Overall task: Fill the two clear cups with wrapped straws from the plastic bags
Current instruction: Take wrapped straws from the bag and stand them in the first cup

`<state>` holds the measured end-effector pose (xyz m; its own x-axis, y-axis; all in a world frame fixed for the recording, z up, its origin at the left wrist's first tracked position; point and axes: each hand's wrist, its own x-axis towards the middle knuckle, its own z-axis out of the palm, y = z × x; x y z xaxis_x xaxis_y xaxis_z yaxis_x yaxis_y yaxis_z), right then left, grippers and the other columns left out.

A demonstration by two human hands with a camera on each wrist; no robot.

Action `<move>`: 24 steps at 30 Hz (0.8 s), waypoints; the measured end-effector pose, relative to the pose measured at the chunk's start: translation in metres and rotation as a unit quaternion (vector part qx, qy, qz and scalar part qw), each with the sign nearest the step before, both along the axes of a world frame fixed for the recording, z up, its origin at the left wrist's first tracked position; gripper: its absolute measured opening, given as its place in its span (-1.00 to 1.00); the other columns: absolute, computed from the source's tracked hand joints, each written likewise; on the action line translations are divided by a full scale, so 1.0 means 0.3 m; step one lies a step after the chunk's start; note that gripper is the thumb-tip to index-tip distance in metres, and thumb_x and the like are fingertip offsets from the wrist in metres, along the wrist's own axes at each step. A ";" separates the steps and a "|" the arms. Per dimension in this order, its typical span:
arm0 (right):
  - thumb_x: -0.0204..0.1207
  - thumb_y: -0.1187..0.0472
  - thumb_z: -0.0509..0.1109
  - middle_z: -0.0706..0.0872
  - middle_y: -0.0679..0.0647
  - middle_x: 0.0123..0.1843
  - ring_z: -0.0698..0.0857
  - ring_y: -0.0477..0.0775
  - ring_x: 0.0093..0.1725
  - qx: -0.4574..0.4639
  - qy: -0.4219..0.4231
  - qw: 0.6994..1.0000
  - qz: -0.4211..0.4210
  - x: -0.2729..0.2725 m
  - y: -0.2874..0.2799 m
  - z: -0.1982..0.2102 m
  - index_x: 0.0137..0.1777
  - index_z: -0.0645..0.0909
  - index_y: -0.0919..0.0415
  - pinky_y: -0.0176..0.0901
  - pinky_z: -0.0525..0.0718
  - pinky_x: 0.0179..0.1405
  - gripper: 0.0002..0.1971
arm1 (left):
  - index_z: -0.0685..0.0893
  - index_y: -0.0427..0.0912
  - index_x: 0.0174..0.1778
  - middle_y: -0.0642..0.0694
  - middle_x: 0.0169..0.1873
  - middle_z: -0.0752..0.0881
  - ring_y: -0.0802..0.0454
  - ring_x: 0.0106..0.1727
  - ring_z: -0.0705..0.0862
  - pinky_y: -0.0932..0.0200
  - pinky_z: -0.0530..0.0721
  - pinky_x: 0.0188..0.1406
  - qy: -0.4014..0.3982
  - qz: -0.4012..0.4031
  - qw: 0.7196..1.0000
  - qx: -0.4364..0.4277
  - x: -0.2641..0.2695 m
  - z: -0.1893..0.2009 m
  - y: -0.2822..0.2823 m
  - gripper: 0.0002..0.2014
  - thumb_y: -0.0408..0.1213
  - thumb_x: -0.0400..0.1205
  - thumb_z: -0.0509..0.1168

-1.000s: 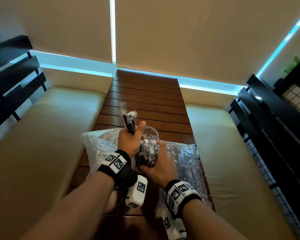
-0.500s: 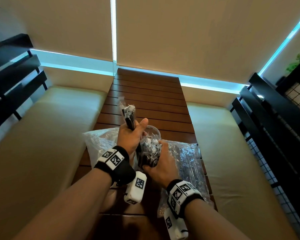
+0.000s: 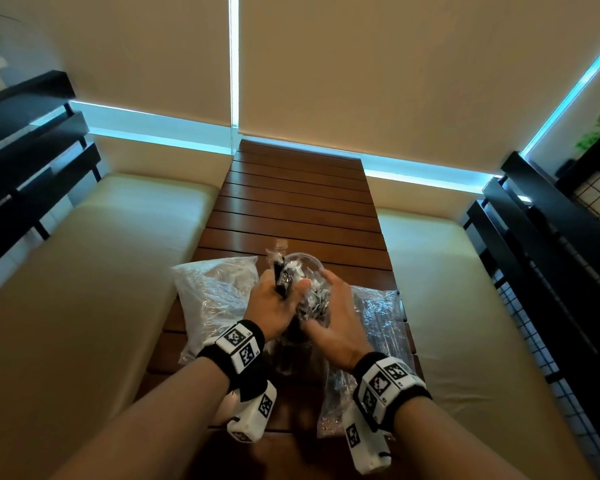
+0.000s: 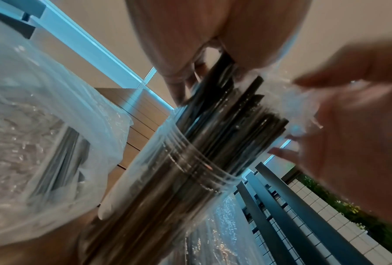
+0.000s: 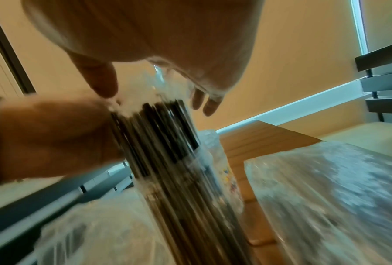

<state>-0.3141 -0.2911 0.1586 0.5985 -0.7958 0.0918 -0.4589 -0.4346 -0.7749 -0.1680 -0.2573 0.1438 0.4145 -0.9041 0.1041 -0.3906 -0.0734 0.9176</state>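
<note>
On the wooden slat table (image 3: 302, 209) a clear cup (image 3: 293, 351) stands packed with black wrapped straws (image 3: 314, 303). My left hand (image 3: 279, 292) grips a small bundle of straws (image 3: 282, 273) upright, its lower ends going into the cup on the left side. My right hand (image 3: 328, 299) hovers with straight, spread fingers over the straws' wrapper tops. In the left wrist view the cup (image 4: 185, 172) and its straws (image 4: 231, 129) fill the centre. The second clear cup (image 3: 305, 260) stands just behind; only its rim shows.
Two crinkled plastic bags lie beside the cups: the left bag (image 3: 215, 296) and the right bag (image 3: 378, 327), both with straws inside. Cream bench cushions (image 3: 94, 271) flank the table, and black railings (image 3: 551, 258) stand at both sides.
My left hand has brought its bundle of straws down from above into the near cup. My right hand has left the cup's side and opened over the straw tops.
</note>
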 end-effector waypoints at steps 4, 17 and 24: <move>0.53 -0.17 0.23 0.37 -0.06 0.51 0.40 -0.15 0.44 -0.103 -0.113 0.988 -0.021 0.076 0.009 0.165 0.61 0.27 0.01 -0.16 0.43 0.39 -0.35 | 0.71 -0.16 -0.17 -0.14 -0.17 0.72 -0.03 -0.17 0.73 0.06 0.73 -0.20 -0.037 0.000 0.999 -0.003 0.005 -0.009 -0.002 -0.83 -0.14 0.63 0.36; 0.76 0.01 -0.05 0.66 0.02 0.36 0.55 0.05 0.40 -0.202 0.195 0.957 0.070 0.164 -0.010 0.158 0.46 0.49 0.09 0.09 0.37 0.46 -0.57 | 0.43 -0.05 0.38 0.02 0.21 0.44 0.21 0.17 0.56 0.40 0.63 0.05 0.034 -0.052 0.998 0.020 0.048 0.038 0.089 -0.47 -0.22 0.47 0.38; 0.66 -0.13 -0.22 0.62 0.00 0.39 0.53 0.05 0.45 -0.241 0.288 0.924 0.064 0.155 0.004 0.069 0.50 0.43 0.07 0.19 0.33 0.51 -0.40 | 0.70 -0.06 0.06 -0.04 0.07 0.73 0.01 0.10 0.69 0.05 0.69 0.16 -0.112 -0.027 0.981 0.159 0.160 -0.009 0.128 -0.72 -0.44 0.49 0.28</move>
